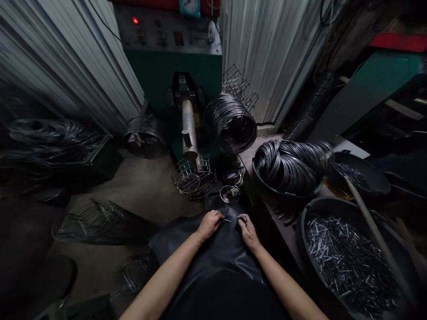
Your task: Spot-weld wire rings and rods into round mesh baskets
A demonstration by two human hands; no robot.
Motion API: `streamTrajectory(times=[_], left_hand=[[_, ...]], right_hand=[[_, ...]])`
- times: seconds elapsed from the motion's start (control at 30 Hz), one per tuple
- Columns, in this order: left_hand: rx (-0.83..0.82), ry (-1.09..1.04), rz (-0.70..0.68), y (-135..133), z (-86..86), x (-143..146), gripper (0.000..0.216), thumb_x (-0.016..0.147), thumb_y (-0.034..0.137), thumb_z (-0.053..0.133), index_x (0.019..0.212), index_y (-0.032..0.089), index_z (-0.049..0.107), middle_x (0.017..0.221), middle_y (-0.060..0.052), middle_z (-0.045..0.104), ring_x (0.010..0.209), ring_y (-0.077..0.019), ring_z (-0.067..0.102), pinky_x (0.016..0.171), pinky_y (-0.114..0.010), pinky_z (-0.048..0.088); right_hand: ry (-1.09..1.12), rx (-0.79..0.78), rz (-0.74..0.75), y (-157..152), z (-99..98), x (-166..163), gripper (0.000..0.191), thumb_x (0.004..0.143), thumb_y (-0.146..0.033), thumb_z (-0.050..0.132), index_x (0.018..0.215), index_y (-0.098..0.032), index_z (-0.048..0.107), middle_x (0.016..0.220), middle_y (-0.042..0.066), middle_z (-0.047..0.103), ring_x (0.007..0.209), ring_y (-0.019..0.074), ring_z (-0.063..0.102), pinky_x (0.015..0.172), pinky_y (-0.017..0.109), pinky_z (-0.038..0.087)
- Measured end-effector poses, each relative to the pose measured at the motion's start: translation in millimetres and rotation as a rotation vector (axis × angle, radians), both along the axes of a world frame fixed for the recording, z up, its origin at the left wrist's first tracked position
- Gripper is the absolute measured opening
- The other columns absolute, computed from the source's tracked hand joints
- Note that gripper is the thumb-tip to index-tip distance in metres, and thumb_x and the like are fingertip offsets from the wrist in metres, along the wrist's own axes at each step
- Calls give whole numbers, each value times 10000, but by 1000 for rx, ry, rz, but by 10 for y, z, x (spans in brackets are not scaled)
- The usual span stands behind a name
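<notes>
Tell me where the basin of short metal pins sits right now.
In the head view the basin of pins sits low on the person's right, just beyond the right hand, in front of the tub of wire rings.

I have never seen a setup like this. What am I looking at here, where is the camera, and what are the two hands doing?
The one picture comes from a camera worn on a person's head, looking down at their own bare hands over a dark apron. The left hand pinches a short thin metal pin; the right hand is closed on something small and dark, too small to tell. Ahead stands a green machine with a wire basket at its arm. To the right, a tub of metal pins and a tub of wire rings.
</notes>
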State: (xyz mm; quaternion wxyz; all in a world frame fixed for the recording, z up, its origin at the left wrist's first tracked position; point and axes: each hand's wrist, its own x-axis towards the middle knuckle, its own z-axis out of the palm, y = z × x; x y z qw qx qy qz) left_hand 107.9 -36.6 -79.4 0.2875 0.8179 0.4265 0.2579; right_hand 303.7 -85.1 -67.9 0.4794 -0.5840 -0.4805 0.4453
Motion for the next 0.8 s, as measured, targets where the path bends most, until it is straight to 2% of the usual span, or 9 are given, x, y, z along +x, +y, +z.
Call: streamTrajectory(times=[0.07, 0.13, 0.33, 0.43, 0.5, 0.57, 0.7, 0.73, 0.8], left_hand=[[29, -9, 13, -22, 79, -58, 213, 858, 259, 458, 900, 184, 652, 855, -79, 618, 824, -177, 558, 753, -318, 473], [61, -6, 3, -40, 209, -123, 219, 864, 269, 454, 918, 192, 652, 870, -75, 613, 822, -169, 557, 741, -300, 469], [131, 166, -73, -106, 673, -254, 211, 854, 331, 491, 881, 216, 666, 837, -41, 627, 790, -166, 566, 705, -285, 447], [129, 199, -80, -182, 815, -313, 239, 865, 343, 469, 874, 209, 667, 834, -40, 636, 787, -180, 581, 714, -311, 454], [138, 157, -67, -199, 878, -406, 248, 857, 366, 483, 955, 224, 661, 909, -50, 638, 845, -194, 589, 765, -334, 462], [178, 46, 68, -134, 923, -568, 357, 803, 427, 560, 1107, 246, 605, 1088, -72, 597, 1005, -228, 562, 875, -371, 449], [167, -263, 669, 287, 941, -1012, 805, 653, 500, 695, 1329, 199, 376, 1349, -135, 405, 1262, -296, 386, 1047, -459, 323], [111, -318, 761, 424, 922, -1106, 890, 611, 500, 726, 1345, 175, 340, 1364, -153, 387, 1277, -309, 368, 1058, -472, 304], [-41, -405, 803, 677, 853, -1228, 1003, 539, 476, 778, 1355, 133, 306, 1363, -184, 393, 1277, -328, 371, 1065, -479, 291]], right_hand=[[97, -45, -137, 76, 54, 7, 201, 809, -394, 455, 890, -223, 524, 660, -20, 519, 584, 140, 509, 597, 275, 445], [117, -60, -135, 156, 174, 0, 215, 809, -402, 460, 890, -221, 545, 636, -22, 524, 551, 139, 502, 550, 265, 435], [-346, 82, 477, 268, 571, -232, 81, 715, -237, 610, 755, -208, 674, 780, 61, 680, 764, 225, 616, 720, 335, 449], [-478, 102, 584, 274, 621, -366, 120, 717, -169, 571, 753, -204, 680, 785, 77, 687, 766, 236, 623, 695, 331, 451], [-499, 117, 608, 291, 623, -401, 117, 727, -170, 555, 742, -206, 665, 768, 67, 685, 745, 227, 622, 671, 316, 449], [-497, 138, 581, 316, 607, -375, 110, 747, -199, 532, 739, -210, 642, 731, 52, 673, 700, 211, 614, 640, 299, 445], [-505, 166, 281, 326, 460, -162, 150, 783, -322, 489, 810, -224, 600, 769, 70, 661, 715, 229, 619, 663, 330, 467], [-507, 154, 205, 309, 392, -96, 165, 782, -353, 485, 823, -233, 591, 787, 81, 664, 736, 248, 628, 681, 350, 475], [-503, 120, 103, 255, 236, 17, 174, 776, -401, 476, 820, -265, 575, 800, 96, 669, 766, 286, 642, 701, 385, 485]])
